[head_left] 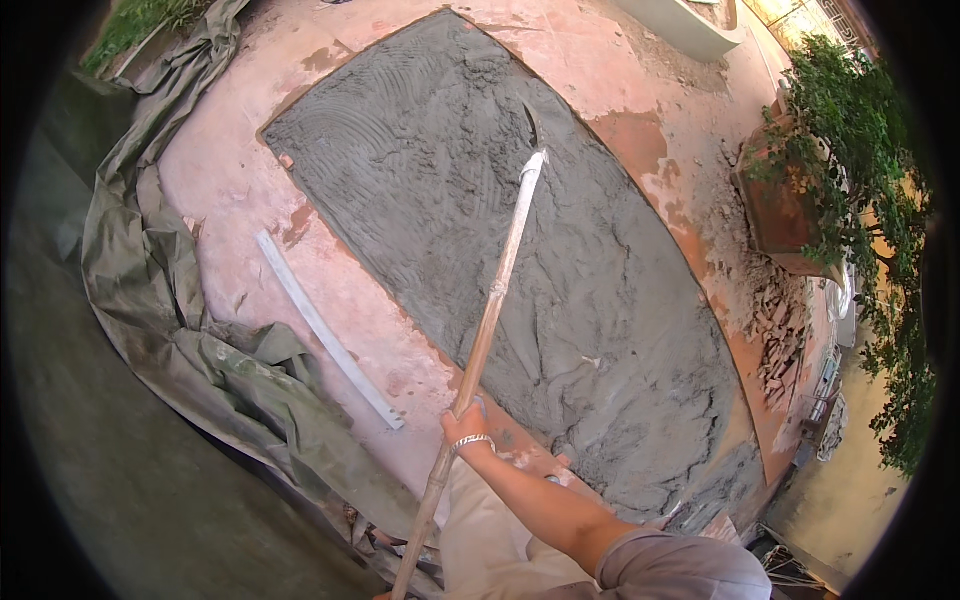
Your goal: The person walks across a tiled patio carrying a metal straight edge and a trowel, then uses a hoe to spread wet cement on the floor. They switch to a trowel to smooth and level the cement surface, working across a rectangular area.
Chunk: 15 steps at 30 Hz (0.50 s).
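Your right grip (466,426) is wrapped round a wooden pole (494,290) that reaches out over the wet grey cement (430,200). Can't tell on your left grip (383,597), just a sliver at the bottom edge. Pale bar (324,330) lies off left, near the green tarp (235,370).

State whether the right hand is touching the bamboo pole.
Touching. The head view shows the right hand wrapped around the bamboo pole, with no gap between them.
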Each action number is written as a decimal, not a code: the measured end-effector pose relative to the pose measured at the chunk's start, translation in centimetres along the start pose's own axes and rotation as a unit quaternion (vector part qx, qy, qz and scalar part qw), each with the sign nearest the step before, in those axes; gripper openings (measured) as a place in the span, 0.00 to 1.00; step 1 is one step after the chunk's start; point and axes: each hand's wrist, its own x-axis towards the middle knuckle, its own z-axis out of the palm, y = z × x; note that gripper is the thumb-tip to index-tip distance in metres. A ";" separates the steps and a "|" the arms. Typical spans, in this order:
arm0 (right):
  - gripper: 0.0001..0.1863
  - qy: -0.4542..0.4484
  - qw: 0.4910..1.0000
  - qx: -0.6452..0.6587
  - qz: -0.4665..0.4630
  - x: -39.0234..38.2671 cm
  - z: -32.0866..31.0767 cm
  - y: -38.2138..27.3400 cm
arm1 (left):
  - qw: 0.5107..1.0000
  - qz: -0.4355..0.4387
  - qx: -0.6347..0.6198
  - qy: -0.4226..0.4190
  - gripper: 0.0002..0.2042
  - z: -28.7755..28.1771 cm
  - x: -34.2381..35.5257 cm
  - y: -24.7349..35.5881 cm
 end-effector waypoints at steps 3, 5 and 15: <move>0.35 -0.059 0.997 -0.035 0.036 2.0 -0.5 0.2 | 0.997 0.013 -0.043 -0.068 0.21 0.5 -0.2 -0.5; 0.36 -0.062 0.997 -0.052 0.000 0.9 0.0 0.9 | 0.989 0.118 -0.089 0.027 0.20 0.9 -0.5 -1.0; 0.36 -0.101 0.992 -0.072 0.038 -2.8 1.3 6.0 | 0.998 -0.036 -0.017 -0.040 0.20 2.3 -2.0 -5.9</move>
